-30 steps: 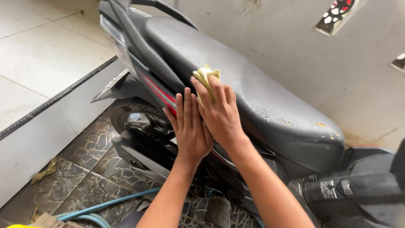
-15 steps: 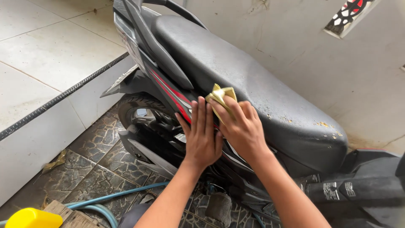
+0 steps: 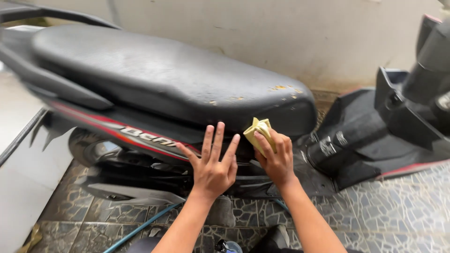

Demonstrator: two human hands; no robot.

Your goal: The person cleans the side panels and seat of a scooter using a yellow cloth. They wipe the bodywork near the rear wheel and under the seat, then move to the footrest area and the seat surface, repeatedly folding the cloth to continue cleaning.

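Yellow sponge (image 3: 259, 132) pinched in right hand (image 3: 276, 159) fingers against scooter (image 3: 187, 89), left hand (image 3: 213, 166) fingers splayed wide

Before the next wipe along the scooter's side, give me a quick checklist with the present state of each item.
1. Yellow cloth gripped in the right hand: ok, folded and pinched in the fingers.
2. Cloth against the scooter: ok, it meets the front of the seat.
3. Left hand braced: ok, fingers spread on the side panel, holding nothing.
4. Seat dirt located: ok, yellowish specks sit near the front end.
5. Floor underfoot: not ok, a blue hose crosses the stone tiles below the arms.
6. Cloth wetness: cannot tell.
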